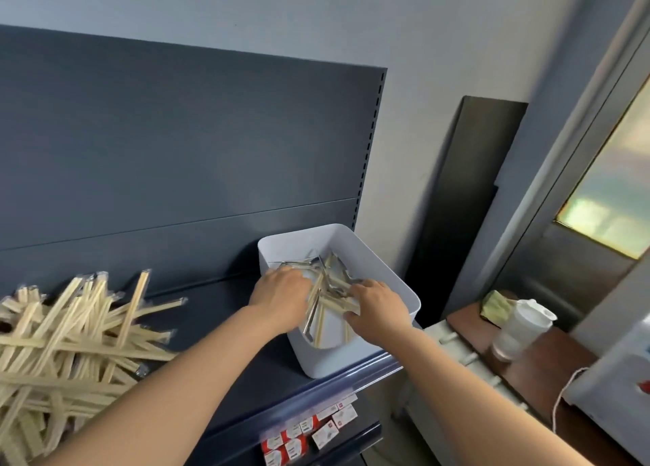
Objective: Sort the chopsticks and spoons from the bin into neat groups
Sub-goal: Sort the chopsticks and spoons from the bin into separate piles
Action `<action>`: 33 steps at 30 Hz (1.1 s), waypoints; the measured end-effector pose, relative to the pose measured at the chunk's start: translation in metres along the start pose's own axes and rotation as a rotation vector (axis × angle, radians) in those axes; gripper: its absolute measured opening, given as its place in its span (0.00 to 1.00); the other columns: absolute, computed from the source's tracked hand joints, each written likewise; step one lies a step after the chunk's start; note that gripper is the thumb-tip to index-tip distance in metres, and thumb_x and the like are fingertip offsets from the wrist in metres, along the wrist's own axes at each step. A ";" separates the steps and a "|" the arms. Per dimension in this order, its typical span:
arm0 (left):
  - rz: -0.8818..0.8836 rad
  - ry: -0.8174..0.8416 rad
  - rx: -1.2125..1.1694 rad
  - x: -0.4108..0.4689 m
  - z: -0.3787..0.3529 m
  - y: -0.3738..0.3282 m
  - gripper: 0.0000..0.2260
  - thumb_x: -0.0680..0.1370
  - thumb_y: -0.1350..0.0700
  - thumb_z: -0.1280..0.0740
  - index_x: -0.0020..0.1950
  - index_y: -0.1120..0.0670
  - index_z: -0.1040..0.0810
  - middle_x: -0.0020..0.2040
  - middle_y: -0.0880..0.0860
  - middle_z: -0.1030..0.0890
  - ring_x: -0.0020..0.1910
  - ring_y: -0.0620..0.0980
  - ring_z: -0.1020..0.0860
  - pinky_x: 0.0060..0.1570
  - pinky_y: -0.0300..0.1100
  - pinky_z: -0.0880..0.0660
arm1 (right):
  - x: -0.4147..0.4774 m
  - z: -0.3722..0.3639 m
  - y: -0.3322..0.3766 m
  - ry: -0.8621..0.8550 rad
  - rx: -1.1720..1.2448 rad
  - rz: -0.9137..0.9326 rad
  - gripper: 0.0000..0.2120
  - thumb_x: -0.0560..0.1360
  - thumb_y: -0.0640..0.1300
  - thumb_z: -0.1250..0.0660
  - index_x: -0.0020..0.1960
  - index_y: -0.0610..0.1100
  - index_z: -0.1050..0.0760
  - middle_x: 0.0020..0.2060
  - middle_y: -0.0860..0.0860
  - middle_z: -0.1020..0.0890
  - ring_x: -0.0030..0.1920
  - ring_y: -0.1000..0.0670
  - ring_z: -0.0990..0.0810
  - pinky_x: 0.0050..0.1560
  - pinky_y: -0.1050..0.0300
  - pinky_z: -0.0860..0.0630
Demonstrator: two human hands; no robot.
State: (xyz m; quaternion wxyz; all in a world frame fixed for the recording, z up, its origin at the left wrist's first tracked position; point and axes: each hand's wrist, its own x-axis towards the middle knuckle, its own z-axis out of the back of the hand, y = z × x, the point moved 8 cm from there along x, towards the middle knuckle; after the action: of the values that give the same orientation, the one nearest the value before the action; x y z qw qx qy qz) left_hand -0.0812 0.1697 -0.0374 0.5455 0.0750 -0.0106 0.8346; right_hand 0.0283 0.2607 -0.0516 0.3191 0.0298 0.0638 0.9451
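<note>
A white rectangular bin (383,272) stands on the dark blue shelf (218,353), at its right end. Inside lie wrapped wooden chopsticks (325,302) mixed with metal spoons (299,263). Both my hands are inside the bin. My left hand (279,296) reaches in from the left side, fingers curled down among the cutlery. My right hand (378,309) is at the near right, fingers closed around a few chopsticks. A large loose pile of wrapped chopsticks (70,339) lies on the shelf at the left.
The shelf's dark back panel (176,142) rises behind the bin. Small red-and-white boxes (309,430) sit on the shelf below. To the right stands a brown table with a white lidded cup (524,325) and a white appliance (619,391) with a cord.
</note>
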 end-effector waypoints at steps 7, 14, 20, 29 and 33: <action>0.031 0.296 0.056 0.073 -0.060 -0.002 0.10 0.78 0.55 0.36 0.58 0.55 0.24 0.58 0.54 0.24 0.59 0.55 0.27 0.57 0.47 0.31 | 0.057 -0.033 -0.046 0.182 -0.052 -0.017 0.20 0.75 0.54 0.35 0.64 0.46 0.28 0.60 0.48 0.25 0.61 0.44 0.27 0.58 0.50 0.27; 0.050 0.519 0.047 0.111 -0.109 0.013 0.15 0.75 0.59 0.38 0.62 0.55 0.26 0.62 0.54 0.25 0.61 0.55 0.27 0.56 0.48 0.29 | 0.103 -0.066 -0.063 0.298 -0.043 -0.017 0.17 0.76 0.49 0.37 0.63 0.46 0.29 0.60 0.47 0.25 0.61 0.42 0.25 0.56 0.52 0.27; 0.030 0.586 -0.045 0.124 -0.120 0.014 0.17 0.71 0.53 0.35 0.59 0.53 0.25 0.61 0.54 0.28 0.60 0.56 0.26 0.59 0.48 0.27 | 0.121 -0.083 -0.064 0.334 -0.057 -0.021 0.13 0.76 0.42 0.38 0.60 0.43 0.29 0.57 0.45 0.21 0.57 0.41 0.22 0.47 0.55 0.27; 0.055 0.708 -0.051 0.121 -0.133 0.015 0.13 0.65 0.45 0.30 0.46 0.47 0.23 0.51 0.51 0.27 0.57 0.57 0.29 0.57 0.50 0.31 | 0.137 -0.086 -0.063 0.408 0.137 -0.080 0.06 0.74 0.47 0.39 0.50 0.46 0.29 0.53 0.47 0.20 0.54 0.43 0.22 0.45 0.57 0.29; 0.073 0.788 -0.132 0.116 -0.131 0.009 0.13 0.68 0.47 0.31 0.49 0.51 0.24 0.48 0.50 0.27 0.55 0.58 0.27 0.61 0.54 0.32 | 0.132 -0.088 -0.061 0.492 0.179 -0.029 0.13 0.76 0.56 0.37 0.48 0.47 0.33 0.45 0.51 0.26 0.47 0.47 0.26 0.45 0.57 0.31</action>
State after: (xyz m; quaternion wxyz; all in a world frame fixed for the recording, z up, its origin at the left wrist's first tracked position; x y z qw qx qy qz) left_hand -0.1502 0.2848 -0.1505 0.4814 -0.2865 0.1433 0.8158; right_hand -0.0483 0.3798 -0.1450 0.3037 -0.1737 0.2232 0.9098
